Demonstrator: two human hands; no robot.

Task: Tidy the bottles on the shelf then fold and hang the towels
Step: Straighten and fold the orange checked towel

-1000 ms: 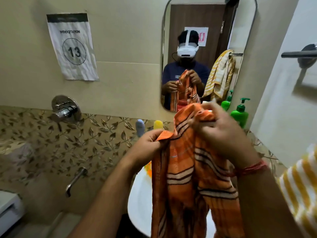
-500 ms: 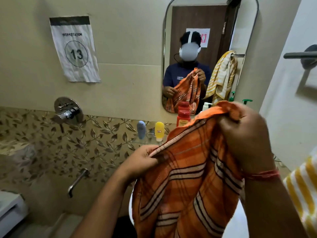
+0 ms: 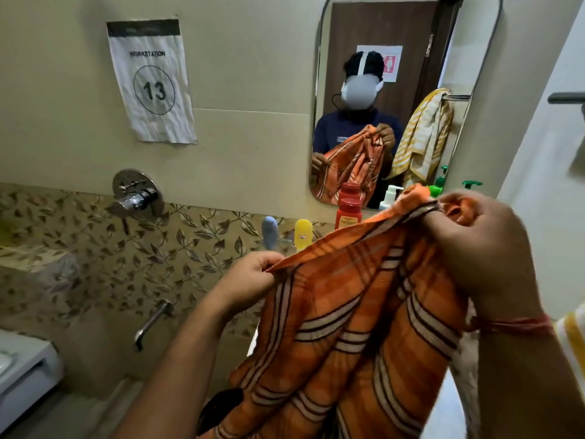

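Note:
An orange towel with dark and white stripes (image 3: pixel 357 315) hangs spread in front of me. My left hand (image 3: pixel 253 275) pinches its upper edge at the left. My right hand (image 3: pixel 474 245) grips the other top corner, held higher at the right. Behind the towel, on a shelf under the mirror, stand a blue bottle (image 3: pixel 269 231), a yellow bottle (image 3: pixel 303 233), a red bottle (image 3: pixel 349 212) and a white pump bottle (image 3: pixel 390 195); a green pump top (image 3: pixel 471 184) shows above the towel. A yellow striped towel (image 3: pixel 572 337) lies at my right edge.
A mirror (image 3: pixel 411 90) on the wall reflects me and another yellow striped towel on a rail. A chrome valve (image 3: pixel 136 198) and spout (image 3: pixel 152 324) sit on the left wall. A dark bar (image 3: pixel 566 98) juts out at the right. A paper sign (image 3: pixel 152 80) reads 13.
My hands have drawn apart, the left moving down and left, the right up and right. The bunched towel has opened out wide, uncovering the red and white bottles behind it.

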